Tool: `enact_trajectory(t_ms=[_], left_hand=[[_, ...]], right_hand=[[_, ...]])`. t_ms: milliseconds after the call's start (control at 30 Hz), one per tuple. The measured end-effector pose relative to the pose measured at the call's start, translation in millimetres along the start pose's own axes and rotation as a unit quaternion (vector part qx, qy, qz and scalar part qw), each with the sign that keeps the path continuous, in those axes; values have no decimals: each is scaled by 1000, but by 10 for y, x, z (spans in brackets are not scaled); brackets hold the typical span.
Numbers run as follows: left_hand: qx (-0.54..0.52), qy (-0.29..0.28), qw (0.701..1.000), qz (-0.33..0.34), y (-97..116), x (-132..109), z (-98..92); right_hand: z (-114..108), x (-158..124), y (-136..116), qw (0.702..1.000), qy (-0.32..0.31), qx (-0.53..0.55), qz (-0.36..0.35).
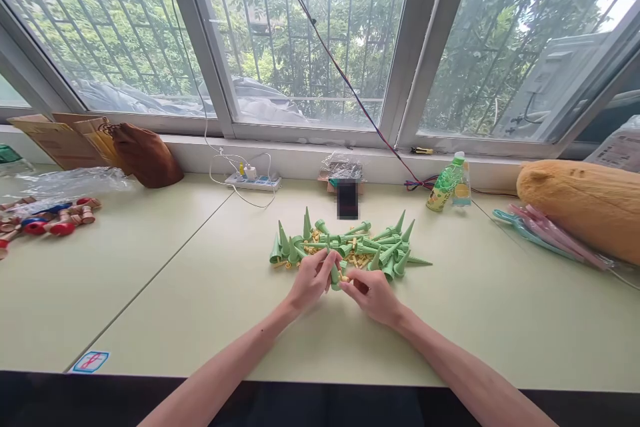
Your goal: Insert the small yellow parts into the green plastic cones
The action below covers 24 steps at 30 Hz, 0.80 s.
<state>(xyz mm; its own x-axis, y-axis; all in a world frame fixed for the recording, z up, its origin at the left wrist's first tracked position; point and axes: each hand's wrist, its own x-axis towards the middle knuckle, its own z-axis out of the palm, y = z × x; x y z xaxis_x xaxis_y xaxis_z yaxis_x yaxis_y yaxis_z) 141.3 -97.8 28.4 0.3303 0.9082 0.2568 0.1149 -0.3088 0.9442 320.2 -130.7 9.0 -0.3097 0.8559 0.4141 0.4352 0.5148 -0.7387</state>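
Note:
A heap of several green cone-shaped spikes (350, 245) lies on the pale green table (200, 280), mixed with small yellow pieces (356, 259). My left hand (311, 280) and my right hand (373, 295) meet just in front of the heap. Both are closed in a pinch around one green spike (335, 275) held between them. A small yellow piece shows at my right fingertips.
A black phone (347, 200) stands behind the heap. A power strip (253, 180) and cables lie near the window sill. A green bottle (445, 185), a brown bag (145, 155), wooden toys (55, 219) at left and an orange plush (585, 203) at right.

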Motion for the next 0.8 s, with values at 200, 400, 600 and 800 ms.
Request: enact_trajectory(t_ms=[200,400,600,800], left_hand=[[-30,-28,999,-13,-6,-8,18],[-35,-49,998,-21,-26,-10,20],[-41,-63,997,-30,-11,-21,-2],[-52,-58,997,-16,54,-20,-18]], right_hand=[[50,-15,2,999,7,4,-36],[65,-17,-21,999,-1,5,-38],[88,-6,-12,998,12,19,-52],[80,6,-35,998,29,12,-54]])
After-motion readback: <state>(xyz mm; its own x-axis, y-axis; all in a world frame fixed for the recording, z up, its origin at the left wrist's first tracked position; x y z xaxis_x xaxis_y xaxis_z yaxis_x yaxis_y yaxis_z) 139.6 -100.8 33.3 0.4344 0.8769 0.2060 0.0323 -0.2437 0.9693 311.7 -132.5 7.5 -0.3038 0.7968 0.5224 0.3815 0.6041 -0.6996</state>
